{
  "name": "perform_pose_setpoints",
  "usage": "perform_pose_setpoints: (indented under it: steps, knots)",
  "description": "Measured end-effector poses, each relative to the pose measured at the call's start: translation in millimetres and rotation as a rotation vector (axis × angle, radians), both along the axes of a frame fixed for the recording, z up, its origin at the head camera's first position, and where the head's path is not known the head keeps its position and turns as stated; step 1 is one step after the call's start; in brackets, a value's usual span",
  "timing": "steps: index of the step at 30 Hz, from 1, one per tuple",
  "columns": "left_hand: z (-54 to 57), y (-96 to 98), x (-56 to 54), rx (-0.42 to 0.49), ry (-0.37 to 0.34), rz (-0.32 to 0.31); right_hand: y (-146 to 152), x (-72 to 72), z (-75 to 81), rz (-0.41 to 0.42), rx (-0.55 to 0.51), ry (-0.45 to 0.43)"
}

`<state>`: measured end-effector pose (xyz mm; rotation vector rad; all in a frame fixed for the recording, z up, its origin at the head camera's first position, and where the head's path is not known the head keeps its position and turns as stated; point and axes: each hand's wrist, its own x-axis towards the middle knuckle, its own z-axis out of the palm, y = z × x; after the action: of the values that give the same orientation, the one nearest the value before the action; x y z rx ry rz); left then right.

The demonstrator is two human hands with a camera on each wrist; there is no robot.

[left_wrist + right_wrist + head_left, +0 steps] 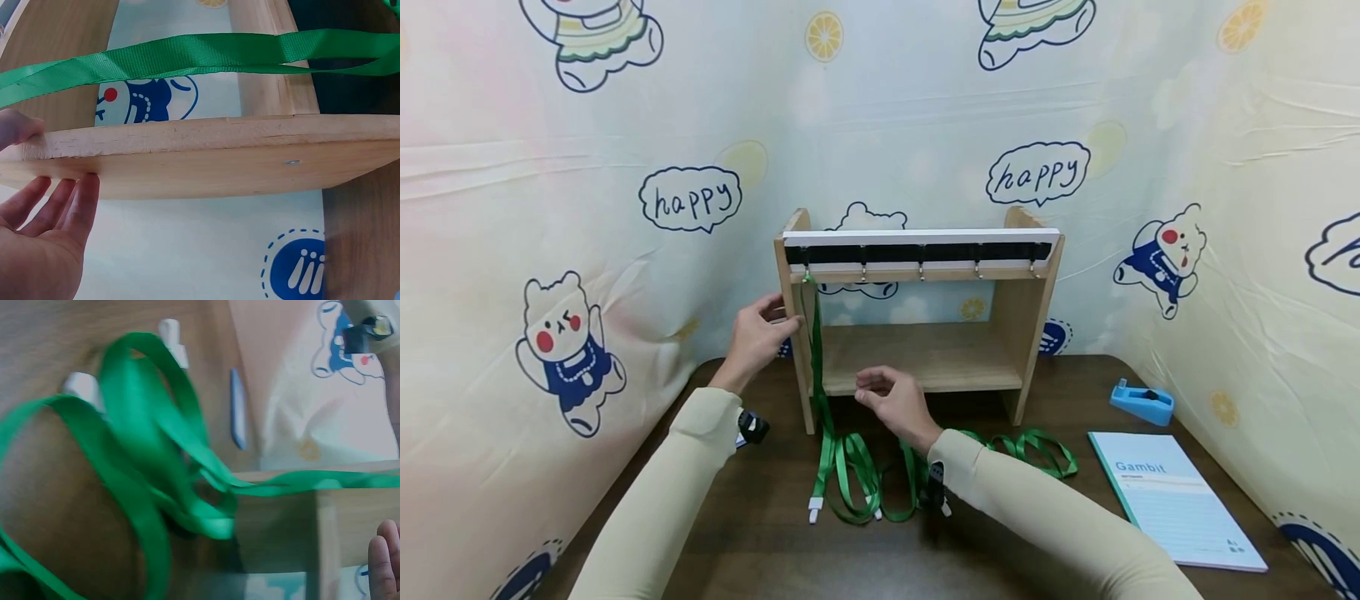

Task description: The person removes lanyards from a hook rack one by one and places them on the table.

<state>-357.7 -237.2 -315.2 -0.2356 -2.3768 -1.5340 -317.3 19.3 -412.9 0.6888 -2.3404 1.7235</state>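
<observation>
A small wooden rack [1026, 333] stands on the dark table, with a row of metal hooks along its black-and-white top bar [955, 252]. One green lanyard [817, 342] hangs from the leftmost hook, its white clip end down on the table. My left hand [758, 340] holds the rack's left side panel [187, 172], thumb at the front edge and fingertips against the outer face. In front of the shelf, my right hand [898, 404] hovers with loosely bent fingers and nothing in them. Below it lie more green lanyards [1037, 450], partly hidden by the right forearm.
At the right lie a notebook [1180, 500] marked "Gambit" and, behind it, a blue tape dispenser [1142, 403]. A flat blue-edged object [237, 409] lies at the table's left side. Patterned cloth [880, 108] walls in the back and sides.
</observation>
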Motion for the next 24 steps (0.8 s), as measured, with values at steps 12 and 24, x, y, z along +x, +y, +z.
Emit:
perform_pose_setpoints:
  steps: [12, 24]
  knots:
    - [1.2, 1.3, 0.1, -0.013, 0.002, 0.027, 7, -8.7, 50.4, 0.000, -0.075, 0.143]
    - [-0.7, -0.2, -1.3, -0.003, 0.001, 0.008, 2, -10.1, 100.2, 0.003, -0.107, 0.175]
